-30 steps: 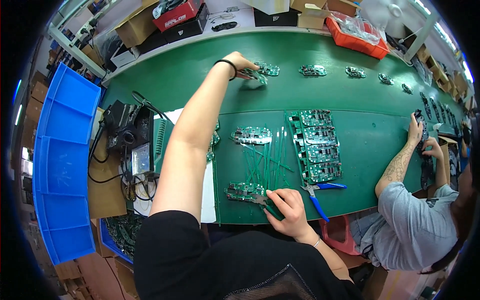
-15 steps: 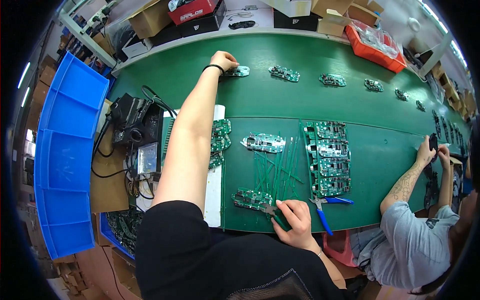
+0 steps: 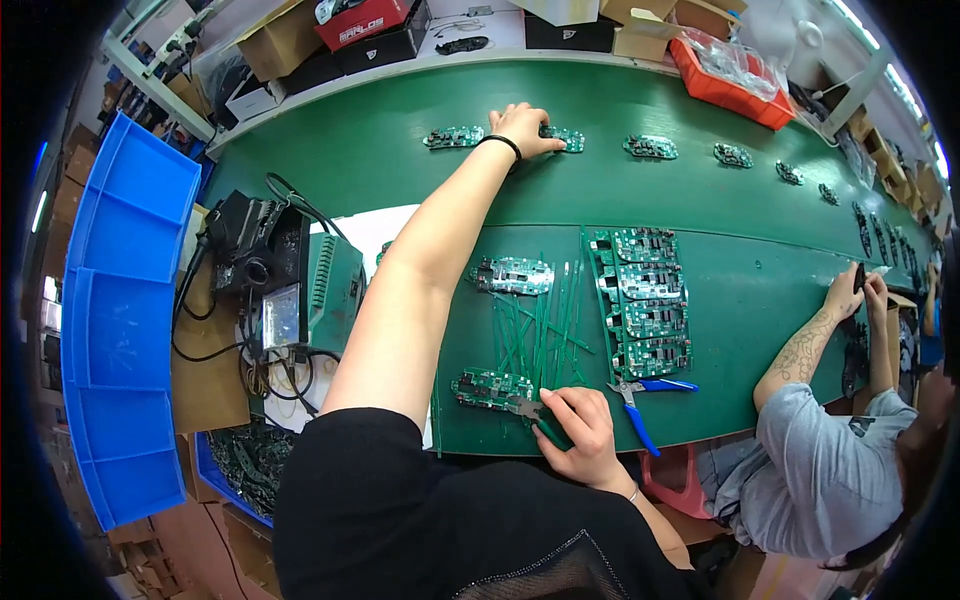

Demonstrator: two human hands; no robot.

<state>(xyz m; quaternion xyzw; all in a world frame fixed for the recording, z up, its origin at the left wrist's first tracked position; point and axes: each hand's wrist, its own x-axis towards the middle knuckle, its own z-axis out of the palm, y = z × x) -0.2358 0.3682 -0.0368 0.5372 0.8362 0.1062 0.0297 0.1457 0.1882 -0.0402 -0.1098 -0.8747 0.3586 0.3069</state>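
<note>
My left hand (image 3: 520, 131) reaches to the far side of the green bench, its thumb and fingers closed around the left end of a green circuit board (image 3: 570, 141). Just left of that hand lies another board (image 3: 452, 138). Near the front edge, my right hand (image 3: 582, 436) is closed on green-handled cutters (image 3: 535, 412), partly hidden by its fingers. The jaws meet the right end of a board (image 3: 487, 388) lying flat. Thin green strips (image 3: 545, 325) are strewn beyond it, with one board (image 3: 513, 275) at their far end.
A joined panel of boards (image 3: 650, 300) and blue-handled cutters (image 3: 645, 392) lie to the right. Blue bins (image 3: 125, 330) and a soldering station (image 3: 335, 280) flank the left. More boards (image 3: 650, 147) line the far side. At right, a co-worker (image 3: 830, 450) handles a dark part.
My left hand has moved right from the first far board to the second one, leaving the first on the bench. The right hand keeps its hold on the cutters. The view has shifted slightly.
</note>
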